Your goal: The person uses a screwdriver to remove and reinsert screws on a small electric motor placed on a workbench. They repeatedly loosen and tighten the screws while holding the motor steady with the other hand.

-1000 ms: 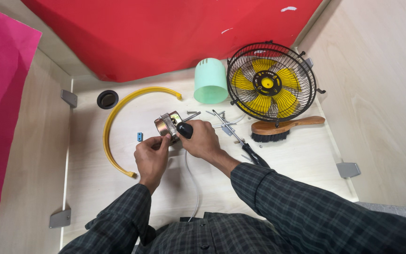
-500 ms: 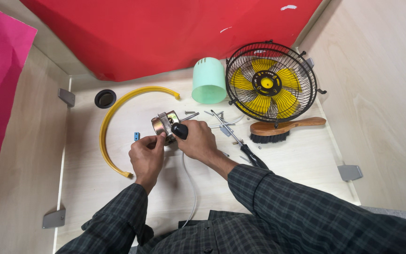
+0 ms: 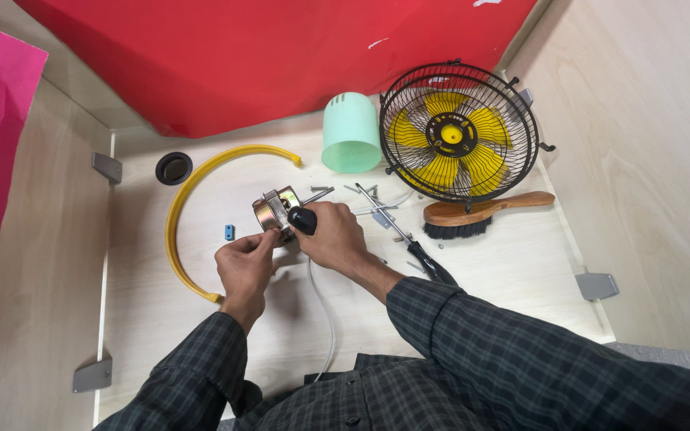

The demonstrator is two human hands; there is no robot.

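Brassy metal showed between the hands: a small motor [image 3: 275,211] sat on the pale table [image 3: 513,271], just in front of the person and near the middle of the desk. The left hand [image 3: 245,263] was closed on it, fingertips pinching its near side. The right hand [image 3: 333,235] was wrapped shut around a black tool handle [image 3: 303,219], the handle's end pressed against the motor; the tip was hidden, so what it engaged could not be told. A white cord [image 3: 323,311] ran from under the hands toward the person's body.

Around them lay loose parts. A yellow ring strip [image 3: 176,231] curved round the left side, with a tiny blue piece [image 3: 229,231] inside its arc and a black cap [image 3: 173,168] beyond it. Thin metal rods and screws [image 3: 377,209] were scattered just right of the right hand, a second black-handled tool [image 3: 433,267] lying by the wrist. Farther back stood a green cylinder [image 3: 350,134], a caged fan [image 3: 458,132] with yellow blades, and a wooden brush [image 3: 477,217].

The risks seemed plain enough. Held by fingertips only, the motor could twist or skid if the tool were pushed hard, and the tool might slip toward the left fingers. The right forearm rested close to the loose screws, so a sweep of the sleeve could scatter them. The cord under the wrist might also snag and tug the motor.
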